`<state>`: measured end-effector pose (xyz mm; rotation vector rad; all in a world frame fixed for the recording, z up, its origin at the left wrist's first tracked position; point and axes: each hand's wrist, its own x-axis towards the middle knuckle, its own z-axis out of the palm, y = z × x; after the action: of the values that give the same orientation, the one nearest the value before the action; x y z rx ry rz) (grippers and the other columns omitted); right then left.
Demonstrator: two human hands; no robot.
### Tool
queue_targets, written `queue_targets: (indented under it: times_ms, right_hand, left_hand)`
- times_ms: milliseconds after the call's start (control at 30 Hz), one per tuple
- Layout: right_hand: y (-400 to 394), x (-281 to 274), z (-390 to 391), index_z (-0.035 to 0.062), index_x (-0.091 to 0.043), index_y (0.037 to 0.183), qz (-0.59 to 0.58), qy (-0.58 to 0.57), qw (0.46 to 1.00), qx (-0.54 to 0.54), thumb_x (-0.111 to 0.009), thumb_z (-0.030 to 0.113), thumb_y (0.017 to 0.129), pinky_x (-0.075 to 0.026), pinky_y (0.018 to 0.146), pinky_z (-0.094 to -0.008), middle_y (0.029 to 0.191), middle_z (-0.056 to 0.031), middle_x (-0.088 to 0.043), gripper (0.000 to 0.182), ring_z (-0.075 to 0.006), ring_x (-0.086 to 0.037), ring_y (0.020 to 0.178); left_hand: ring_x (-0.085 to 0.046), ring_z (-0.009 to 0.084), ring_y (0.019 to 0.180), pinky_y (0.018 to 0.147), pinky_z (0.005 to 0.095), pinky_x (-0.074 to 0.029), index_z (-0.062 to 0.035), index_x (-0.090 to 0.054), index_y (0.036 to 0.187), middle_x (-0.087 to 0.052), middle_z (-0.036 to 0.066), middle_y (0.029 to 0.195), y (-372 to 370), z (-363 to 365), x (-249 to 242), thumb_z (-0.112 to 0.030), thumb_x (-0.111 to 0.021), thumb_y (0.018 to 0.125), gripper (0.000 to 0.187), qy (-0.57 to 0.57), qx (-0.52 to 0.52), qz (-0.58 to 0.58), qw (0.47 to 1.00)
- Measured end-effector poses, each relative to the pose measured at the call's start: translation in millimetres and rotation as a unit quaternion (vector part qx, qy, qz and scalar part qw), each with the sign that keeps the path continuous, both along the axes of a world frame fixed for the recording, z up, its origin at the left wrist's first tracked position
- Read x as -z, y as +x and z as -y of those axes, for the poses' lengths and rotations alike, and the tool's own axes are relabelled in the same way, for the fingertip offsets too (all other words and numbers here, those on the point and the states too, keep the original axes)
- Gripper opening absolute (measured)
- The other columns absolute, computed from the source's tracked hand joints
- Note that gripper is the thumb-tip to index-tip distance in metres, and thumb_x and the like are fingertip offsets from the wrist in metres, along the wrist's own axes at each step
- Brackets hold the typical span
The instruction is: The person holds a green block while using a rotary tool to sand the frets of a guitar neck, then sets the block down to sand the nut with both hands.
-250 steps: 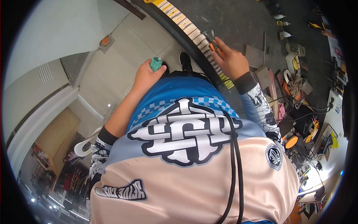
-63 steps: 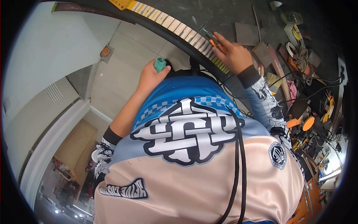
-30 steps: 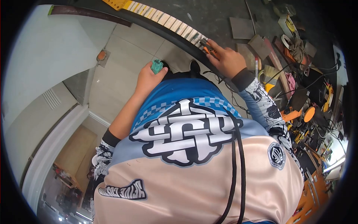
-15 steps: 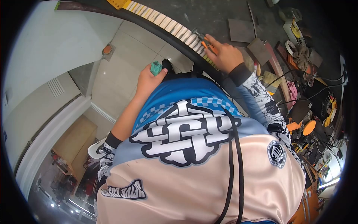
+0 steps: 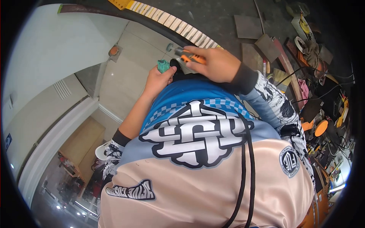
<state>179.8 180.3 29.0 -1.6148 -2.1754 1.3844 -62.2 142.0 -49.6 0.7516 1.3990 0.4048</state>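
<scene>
My left hand (image 5: 159, 79) is closed around a crumpled green piece (image 5: 163, 66) that sticks up past the thumb. In my right hand (image 5: 220, 64) is a pair of orange-handled pliers (image 5: 194, 58), its dark front end pointing left, toward the green piece. At the tip of the pliers, motion smears a small grey round shape (image 5: 169, 47). Both hands are in front of my waist, over the tiled floor. Beyond them, a long row of pale slats (image 5: 173, 24) lines the edge of the dark bench (image 5: 213, 15).
Flat dark plates (image 5: 249, 26) lie on the bench to the right. Near them are a brush (image 5: 280, 81), a roll of tape (image 5: 300, 44), a rag (image 5: 312, 55) and black cables (image 5: 330, 76). An orange perforated piece (image 5: 119, 3) sits at the far end of the slats.
My right hand has drawn the pliers away from the slat row, left and toward my body, closer to the green piece. My left hand keeps its hold.
</scene>
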Motion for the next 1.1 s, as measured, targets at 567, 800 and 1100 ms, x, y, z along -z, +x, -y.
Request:
queue_targets:
  times_ms: [567,800,1100]
  right_hand:
    - [-14,-14,-2,0.0185,-0.062,0.14,0.07,-0.031,0.994,-0.084,-0.065,0.043,0.094,-0.056,0.085,-0.0447,0.096,-0.018,-0.075,0.053,-0.0367,-0.072,0.091]
    - [25,9,-6,0.023,-0.059,0.143,0.168,0.047,0.984,-0.024,-0.062,0.045,0.095,-0.059,0.082,-0.0476,0.097,-0.0178,-0.076,0.054,-0.0384,-0.073,0.088]
    - [49,40,7,0.0275,-0.054,0.147,0.244,0.142,0.959,-0.008,-0.062,0.044,0.096,-0.06,0.073,-0.0496,0.088,-0.0196,-0.074,0.054,-0.0398,-0.073,0.079]
  left_hand:
    - [-0.059,0.0092,0.058,0.054,0.0259,-0.046,-0.002,-0.064,0.087,-0.063,0.001,0.067,4,4,-3,-0.023,-0.073,0.093,0.024,0.029,0.037,-0.041,0.998]
    - [-0.058,0.0095,0.058,0.056,0.0265,-0.047,-0.0039,-0.062,0.083,-0.063,0.001,0.067,-2,9,7,-0.027,-0.076,0.092,0.029,0.032,0.039,-0.064,0.997]
    - [-0.058,0.0095,0.059,0.056,0.0267,-0.047,-0.0047,-0.062,0.084,-0.063,0.001,0.067,2,14,4,-0.03,-0.077,0.091,0.03,0.034,0.003,-0.049,0.998]
